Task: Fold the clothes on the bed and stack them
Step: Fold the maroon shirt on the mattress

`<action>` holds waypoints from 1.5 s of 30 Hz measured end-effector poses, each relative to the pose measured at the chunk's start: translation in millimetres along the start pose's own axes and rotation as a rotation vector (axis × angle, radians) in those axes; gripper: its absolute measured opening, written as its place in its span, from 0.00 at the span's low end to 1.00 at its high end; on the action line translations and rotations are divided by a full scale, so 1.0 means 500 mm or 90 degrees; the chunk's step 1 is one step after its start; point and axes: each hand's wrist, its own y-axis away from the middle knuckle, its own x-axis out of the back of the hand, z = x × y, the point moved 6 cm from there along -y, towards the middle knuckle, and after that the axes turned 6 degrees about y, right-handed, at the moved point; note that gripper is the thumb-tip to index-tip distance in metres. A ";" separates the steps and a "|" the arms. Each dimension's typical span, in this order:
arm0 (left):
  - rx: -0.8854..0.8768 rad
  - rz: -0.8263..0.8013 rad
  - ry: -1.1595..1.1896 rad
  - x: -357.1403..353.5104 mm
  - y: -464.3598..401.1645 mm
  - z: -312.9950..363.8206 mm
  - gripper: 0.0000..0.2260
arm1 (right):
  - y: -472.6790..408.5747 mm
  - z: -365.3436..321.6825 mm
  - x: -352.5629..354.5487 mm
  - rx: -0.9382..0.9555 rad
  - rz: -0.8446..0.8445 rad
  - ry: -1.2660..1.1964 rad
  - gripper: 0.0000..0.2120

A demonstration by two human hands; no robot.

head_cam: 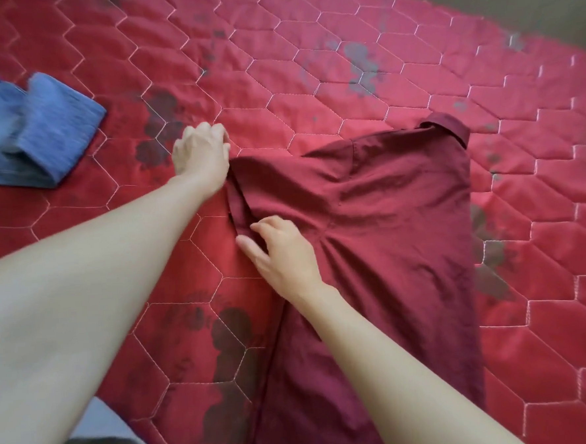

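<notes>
A dark maroon cotton collared shirt lies spread on the red quilted bedspread of the bed, its collar at the far end and its hem running toward the person. Its right edge looks already straight, while the left side is bunched into a ridge of cloth. The left hand sits at the far end of that ridge with its fingers curled; they seem to pinch the shirt's edge, though the cloth inside the grip is hidden. The right hand rests on the shirt lower down, fingers loose and spread, pinning the fabric just beside the fold. To do this side fold well, the upper hand should probably draw the edge taut and carry it over in line with the collar, while the lower hand smooths the wrinkles outward, so the crease runs straight. A folded blue denim garment lies well apart at the left, likely the stack to join.
</notes>
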 end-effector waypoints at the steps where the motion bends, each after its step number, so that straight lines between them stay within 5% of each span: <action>1: 0.030 -0.029 0.013 -0.014 0.012 -0.009 0.15 | 0.004 0.000 -0.015 0.033 -0.044 0.016 0.20; 3: 0.027 -0.054 0.031 -0.038 0.048 -0.009 0.21 | 0.021 -0.002 -0.010 0.094 -0.013 0.049 0.25; 6: -0.171 -0.007 -0.008 -0.062 0.131 0.040 0.22 | 0.064 0.034 0.028 0.074 0.148 0.076 0.27; 8: -0.249 -0.021 -0.041 -0.089 0.193 0.062 0.21 | 0.102 0.077 0.034 0.025 0.164 0.108 0.27; 13: -0.031 -0.063 0.045 -0.128 0.241 -0.009 0.22 | 0.159 0.148 -0.011 0.016 0.021 0.206 0.29; 28: -0.074 -0.138 0.083 -0.124 0.752 0.050 0.31 | 0.547 0.249 0.029 -0.209 0.061 0.314 0.28; 35: 0.011 -0.021 0.069 -0.073 0.906 0.028 0.18 | 0.800 0.293 0.067 -0.359 0.099 0.322 0.26; 45: 0.138 -0.063 0.160 -0.041 1.026 -0.023 0.10 | 0.948 0.227 0.048 -0.403 0.128 0.115 0.25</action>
